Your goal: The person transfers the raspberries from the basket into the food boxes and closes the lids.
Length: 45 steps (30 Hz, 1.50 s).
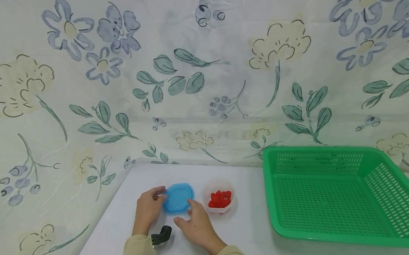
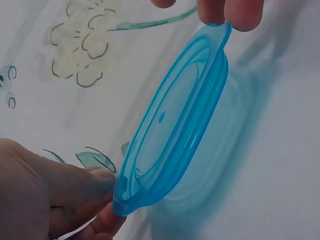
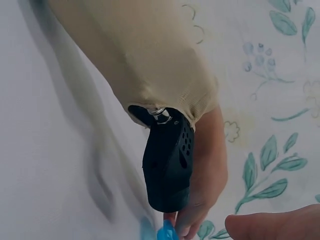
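Note:
A light-blue plastic lid [image 1: 179,198] with a raised rim and corner tabs is held off the white tabletop, its bluish shadow beneath it in the left wrist view. My left hand [image 1: 148,210] pinches its left edge between thumb and fingers. On the opposite side, fingertips of my right hand [image 1: 198,225] touch the lid's edge, while the right thumb [image 3: 280,223] stands apart from it. Just right of the lid sits a clear round-cornered tub [image 1: 219,210] with several small red pieces [image 1: 219,199] inside; their kind is too small to tell.
A large green slatted basket [image 1: 311,235] stands at the right of the white table [image 1: 246,243]. Floral cloth [image 1: 205,115] hangs behind the table and along its left side. Black wrist cameras [image 1: 162,235] stick out from both sleeves.

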Each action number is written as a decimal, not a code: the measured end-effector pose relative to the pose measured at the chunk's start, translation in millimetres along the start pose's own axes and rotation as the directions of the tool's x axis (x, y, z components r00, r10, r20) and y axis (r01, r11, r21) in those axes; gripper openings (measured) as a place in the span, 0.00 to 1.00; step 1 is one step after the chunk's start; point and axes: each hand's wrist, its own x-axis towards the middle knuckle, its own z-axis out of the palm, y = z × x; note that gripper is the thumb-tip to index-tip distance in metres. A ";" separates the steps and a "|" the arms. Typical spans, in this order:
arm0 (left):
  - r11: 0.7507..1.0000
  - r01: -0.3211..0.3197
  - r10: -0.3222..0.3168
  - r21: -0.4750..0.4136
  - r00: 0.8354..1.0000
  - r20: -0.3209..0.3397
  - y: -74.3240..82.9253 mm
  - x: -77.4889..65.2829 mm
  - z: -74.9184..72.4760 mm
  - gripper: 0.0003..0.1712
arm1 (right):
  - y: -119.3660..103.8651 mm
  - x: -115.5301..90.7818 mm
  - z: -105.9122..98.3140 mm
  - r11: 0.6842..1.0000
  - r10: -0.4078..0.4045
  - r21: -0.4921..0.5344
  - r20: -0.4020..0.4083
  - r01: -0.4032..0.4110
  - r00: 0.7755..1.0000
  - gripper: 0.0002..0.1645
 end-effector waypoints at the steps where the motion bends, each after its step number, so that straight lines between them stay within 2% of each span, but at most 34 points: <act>1: 1.000 -0.005 0.005 -0.004 1.000 -0.004 0.4 -0.3 -1.3 0.20 | -1.3 -0.7 -0.4 1.000 0.001 0.008 0.002 -0.001 1.000 0.40; 9: 0.998 -0.038 0.037 -0.039 0.998 -0.041 5.7 -2.2 -11.1 0.20 | -12.5 -5.3 -3.2 0.996 0.009 0.083 0.000 -0.009 1.000 0.40; 17: 0.994 -0.041 0.033 -0.100 0.996 -0.087 17.8 -4.3 -23.6 0.19 | -22.8 -8.2 -5.9 0.984 0.006 0.180 -0.069 0.007 0.998 0.40; 25: 0.984 -0.032 0.003 -0.175 0.986 -0.167 33.4 -9.9 -28.3 0.17 | -29.2 -6.9 -13.9 0.987 -0.024 0.155 -0.170 0.050 0.985 0.33; 29: 0.977 -0.036 0.004 -0.210 0.989 -0.150 39.3 -12.5 -30.8 0.17 | -31.1 -6.8 -20.6 0.987 -0.003 0.158 -0.195 0.035 0.981 0.31; 34: 0.973 -0.055 0.027 -0.225 0.992 -0.124 47.6 -15.1 -29.5 0.16 | -29.7 -2.9 -34.4 0.983 -0.004 0.181 -0.217 0.044 0.976 0.26; 41: 0.972 -0.138 0.103 -0.193 0.978 -0.181 58.2 -18.9 -18.1 0.14 | -21.3 0.6 -53.4 0.965 -0.023 0.251 -0.220 0.079 0.975 0.21; 45: 0.965 -0.174 0.144 -0.196 0.977 -0.158 65.0 -23.3 -14.6 0.14 | -17.2 -1.6 -64.0 0.956 -0.038 0.276 -0.223 0.101 0.974 0.19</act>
